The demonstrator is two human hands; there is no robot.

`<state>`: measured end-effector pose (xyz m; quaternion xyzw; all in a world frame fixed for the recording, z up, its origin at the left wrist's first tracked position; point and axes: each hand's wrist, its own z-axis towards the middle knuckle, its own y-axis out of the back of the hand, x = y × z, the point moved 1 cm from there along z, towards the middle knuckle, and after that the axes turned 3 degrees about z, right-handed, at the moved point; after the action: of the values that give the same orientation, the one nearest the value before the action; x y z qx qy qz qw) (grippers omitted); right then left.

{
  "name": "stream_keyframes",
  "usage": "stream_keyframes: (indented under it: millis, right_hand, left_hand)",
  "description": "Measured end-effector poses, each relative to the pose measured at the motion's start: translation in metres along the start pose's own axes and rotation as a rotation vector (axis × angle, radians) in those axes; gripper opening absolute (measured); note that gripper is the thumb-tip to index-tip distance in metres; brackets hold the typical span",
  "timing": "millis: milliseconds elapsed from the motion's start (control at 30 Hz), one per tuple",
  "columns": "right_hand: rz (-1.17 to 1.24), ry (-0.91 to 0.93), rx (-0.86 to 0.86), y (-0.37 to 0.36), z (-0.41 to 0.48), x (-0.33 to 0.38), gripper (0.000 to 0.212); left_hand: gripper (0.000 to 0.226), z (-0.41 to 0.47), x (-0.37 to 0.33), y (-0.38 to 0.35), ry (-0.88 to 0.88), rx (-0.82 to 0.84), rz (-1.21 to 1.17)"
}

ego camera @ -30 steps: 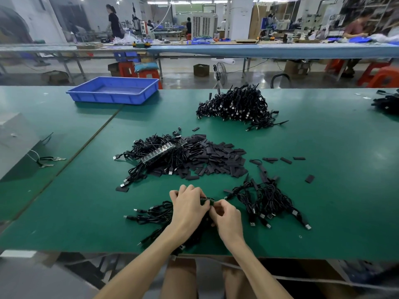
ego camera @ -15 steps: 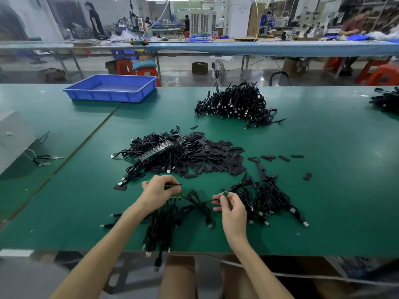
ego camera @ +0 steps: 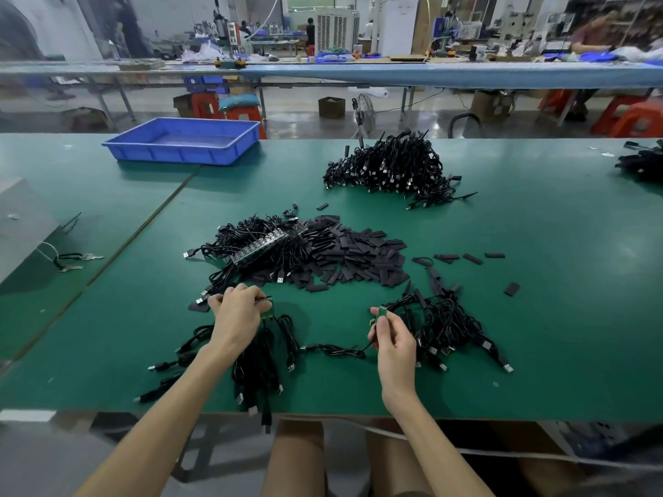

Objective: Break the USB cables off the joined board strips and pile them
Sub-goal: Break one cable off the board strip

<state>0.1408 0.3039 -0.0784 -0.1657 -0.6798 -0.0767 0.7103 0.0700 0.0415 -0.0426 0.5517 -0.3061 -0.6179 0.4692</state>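
My left hand (ego camera: 236,317) grips a joined board strip (ego camera: 266,303), and several black USB cables (ego camera: 256,367) hang from it toward the table's near edge. My right hand (ego camera: 393,338) pinches one small green board piece (ego camera: 381,313) whose single cable (ego camera: 339,350) trails left on the mat. Just right of that hand lies a small pile of separated cables (ego camera: 450,326). Another joined strip with cables (ego camera: 265,243) rests further back, and a big cable pile (ego camera: 394,168) sits beyond it.
A heap of flat black sleeves (ego camera: 353,260) lies mid-table, with loose ones scattered to the right. A blue tray (ego camera: 183,141) stands at the back left on the green table (ego camera: 538,267). A grey box (ego camera: 21,224) sits at the left edge.
My hands, together over the strip a second ago, have drawn apart. The right hand carried one broken-off board and cable to the right; the left kept the strip.
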Motion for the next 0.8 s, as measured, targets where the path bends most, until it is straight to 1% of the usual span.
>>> stream_keyframes:
  millis: [33,100,167,267,367,433,500,600,667,733,800]
  right_hand:
    - [0.007,0.0,0.003,0.0,0.0,0.0,0.023]
    - [0.026,0.003,0.004,-0.001,0.0,0.002,0.026]
    - [0.04,0.011,0.006,-0.002,0.0,0.003,0.028]
    - [0.041,-0.006,0.016,0.0,0.0,0.002,0.029]
    - [0.019,-0.032,0.025,0.0,0.001,-0.002,0.027]
    - [-0.008,-0.015,0.039,0.0,0.001,-0.001,0.026]
    - [-0.021,0.001,0.045,-0.001,0.001,0.001,0.025]
    - [-0.043,0.009,0.054,-0.001,0.0,0.001,0.023]
    - [-0.065,0.016,0.062,-0.001,0.0,0.001,0.023]
    - [-0.072,0.016,0.062,-0.001,0.001,0.001,0.021]
    - [-0.064,0.015,0.059,-0.001,0.001,0.001,0.019]
  left_hand:
    - [0.005,0.0,-0.003,-0.001,-0.014,0.003,0.024]
    - [0.024,0.0,-0.011,-0.005,-0.074,0.005,0.081]
    - [0.032,0.001,-0.025,-0.008,-0.152,-0.007,0.085]
    - [0.03,0.011,-0.052,-0.017,-0.258,0.04,0.031]
    - [0.03,0.024,-0.075,-0.028,-0.317,0.095,0.036]
    - [0.032,0.033,-0.085,-0.037,-0.318,0.153,0.082]
    - [0.03,0.041,-0.089,-0.045,-0.302,0.217,0.135]
    - [0.017,0.049,-0.091,-0.051,-0.182,0.263,0.092]
    - [0.013,0.052,-0.092,-0.054,-0.13,0.282,0.074]
    - [0.011,0.051,-0.092,-0.055,-0.15,0.293,0.09]
    - [0.009,0.047,-0.09,-0.056,-0.195,0.269,0.088]
